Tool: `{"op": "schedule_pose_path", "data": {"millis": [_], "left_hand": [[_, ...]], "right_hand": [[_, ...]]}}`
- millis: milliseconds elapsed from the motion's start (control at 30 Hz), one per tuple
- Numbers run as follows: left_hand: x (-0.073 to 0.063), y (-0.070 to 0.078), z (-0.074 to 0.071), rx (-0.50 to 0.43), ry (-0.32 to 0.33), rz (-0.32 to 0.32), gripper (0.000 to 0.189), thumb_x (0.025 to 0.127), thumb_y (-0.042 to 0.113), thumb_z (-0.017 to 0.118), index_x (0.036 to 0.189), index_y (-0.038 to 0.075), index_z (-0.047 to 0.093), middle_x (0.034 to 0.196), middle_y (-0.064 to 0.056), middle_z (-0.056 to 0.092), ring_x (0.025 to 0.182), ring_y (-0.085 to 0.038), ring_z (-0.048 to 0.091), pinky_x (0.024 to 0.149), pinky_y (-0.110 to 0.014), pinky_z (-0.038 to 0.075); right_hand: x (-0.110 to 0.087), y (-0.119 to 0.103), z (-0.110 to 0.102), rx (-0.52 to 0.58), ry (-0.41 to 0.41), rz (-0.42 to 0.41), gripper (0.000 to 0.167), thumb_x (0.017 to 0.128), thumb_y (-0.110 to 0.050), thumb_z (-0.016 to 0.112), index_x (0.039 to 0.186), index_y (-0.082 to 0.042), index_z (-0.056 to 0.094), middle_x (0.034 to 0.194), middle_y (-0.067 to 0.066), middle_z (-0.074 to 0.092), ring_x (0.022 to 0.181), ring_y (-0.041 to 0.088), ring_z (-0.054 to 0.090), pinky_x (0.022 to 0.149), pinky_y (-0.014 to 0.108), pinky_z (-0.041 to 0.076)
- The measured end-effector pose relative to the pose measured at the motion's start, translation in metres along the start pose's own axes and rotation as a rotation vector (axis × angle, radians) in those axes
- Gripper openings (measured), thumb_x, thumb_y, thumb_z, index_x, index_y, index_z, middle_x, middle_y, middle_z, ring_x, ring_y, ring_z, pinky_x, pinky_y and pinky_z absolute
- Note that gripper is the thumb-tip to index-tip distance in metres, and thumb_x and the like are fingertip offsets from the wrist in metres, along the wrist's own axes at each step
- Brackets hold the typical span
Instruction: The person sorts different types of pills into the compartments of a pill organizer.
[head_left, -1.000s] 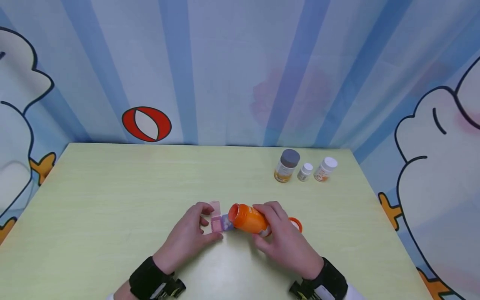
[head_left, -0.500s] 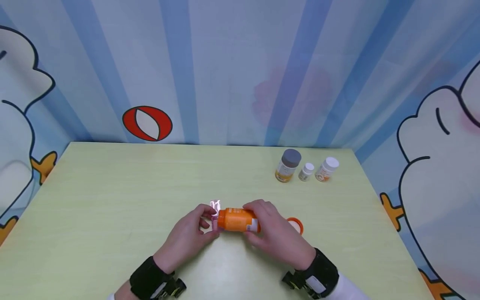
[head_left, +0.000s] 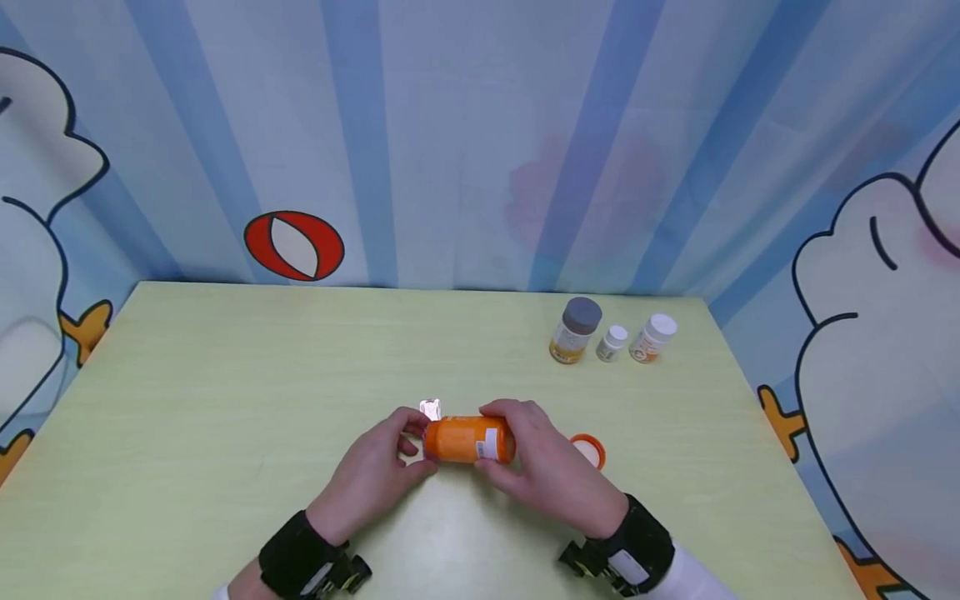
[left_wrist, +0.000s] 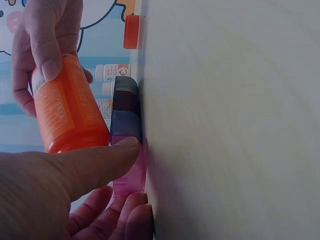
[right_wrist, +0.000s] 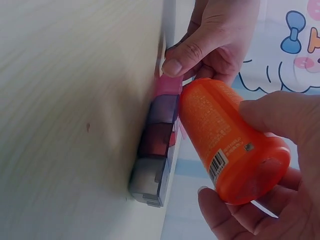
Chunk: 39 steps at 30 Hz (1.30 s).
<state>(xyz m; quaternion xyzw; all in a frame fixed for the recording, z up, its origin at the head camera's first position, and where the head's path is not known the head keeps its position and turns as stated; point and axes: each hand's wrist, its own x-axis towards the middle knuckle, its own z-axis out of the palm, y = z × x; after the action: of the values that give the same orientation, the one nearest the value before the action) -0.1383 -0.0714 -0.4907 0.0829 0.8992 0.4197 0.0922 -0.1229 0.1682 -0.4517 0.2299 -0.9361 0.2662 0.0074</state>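
Observation:
My right hand (head_left: 551, 471) grips an orange pill bottle (head_left: 457, 439), held on its side with its mouth toward the left. Beneath it on the table, a row-shaped pill organizer (right_wrist: 156, 135) has pink, purple, dark red and grey compartments. The bottle's mouth is at the pink end, where a raised clear pink lid (head_left: 431, 408) shows in the head view. My left hand (head_left: 378, 458) holds that pink end between thumb and fingers. Whether pills are coming out cannot be seen. The bottle hides most of the organizer from the head view.
An orange cap (head_left: 589, 450) lies inside up, just right of my right hand. At the back right stand a grey-lidded bottle (head_left: 575, 331), a small white bottle (head_left: 612, 342) and a white-capped bottle (head_left: 652, 337). A printed curtain (head_left: 465, 167) hangs behind the table (head_left: 262, 375).
My right hand has moved left with the orange bottle, bringing its mouth from over the purple compartment to the pink end. The bottle now lies more level. The left hand has hardly moved.

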Motion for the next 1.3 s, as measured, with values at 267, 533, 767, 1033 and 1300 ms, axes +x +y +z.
{"op": "schedule_pose_path", "data": {"millis": [267,533,767,1033,1300], "left_hand": [[0.0007,-0.0006,0.0001,-0.008,-0.003,-0.001,0.049,0.075,0.027,0.084,0.115,0.025,0.057,0.102,0.011,0.063,0.085,-0.01,0.057,0.074,-0.027,0.05],[0.0009,-0.0008,-0.0007,-0.007,-0.002,0.003,0.05,0.074,0.029,0.085,0.117,0.025,0.058,0.103,0.01,0.063,0.085,-0.01,0.058,0.074,-0.026,0.05],[0.0009,-0.0008,-0.0002,0.007,0.001,0.003,0.05,0.074,0.031,0.085,0.117,0.025,0.058,0.103,0.01,0.063,0.085,-0.01,0.057,0.074,-0.026,0.05],[0.001,-0.0012,-0.0002,0.023,0.005,0.015,0.051,0.074,0.035,0.084,0.118,0.024,0.059,0.104,0.01,0.063,0.084,-0.009,0.058,0.074,-0.025,0.05],[0.0005,0.0,-0.0007,0.025,0.013,0.019,0.052,0.074,0.035,0.084,0.118,0.023,0.058,0.104,0.009,0.064,0.084,-0.009,0.058,0.074,-0.025,0.05]], "right_hand": [[0.0003,-0.0006,-0.0014,0.01,0.027,-0.06,0.047,0.089,-0.044,0.067,0.127,-0.024,0.048,0.132,-0.011,0.048,0.116,0.003,0.044,0.091,0.022,0.051],[-0.0001,-0.0024,-0.003,0.033,0.063,-0.069,0.052,0.089,-0.051,0.063,0.134,-0.03,0.048,0.131,-0.013,0.047,0.116,0.002,0.045,0.092,0.022,0.051],[-0.0016,-0.0028,-0.004,0.06,0.084,-0.078,0.06,0.087,-0.053,0.062,0.141,-0.036,0.043,0.137,-0.014,0.045,0.122,0.001,0.043,0.094,0.022,0.05],[-0.0016,-0.0034,-0.0038,0.054,0.092,-0.162,0.064,0.087,-0.043,0.067,0.145,-0.032,0.043,0.146,-0.016,0.038,0.13,0.001,0.035,0.099,0.022,0.046],[-0.0005,-0.0048,-0.0044,0.041,0.096,-0.181,0.063,0.088,-0.038,0.068,0.145,-0.035,0.041,0.148,-0.014,0.036,0.134,0.002,0.033,0.102,0.023,0.044]]}}
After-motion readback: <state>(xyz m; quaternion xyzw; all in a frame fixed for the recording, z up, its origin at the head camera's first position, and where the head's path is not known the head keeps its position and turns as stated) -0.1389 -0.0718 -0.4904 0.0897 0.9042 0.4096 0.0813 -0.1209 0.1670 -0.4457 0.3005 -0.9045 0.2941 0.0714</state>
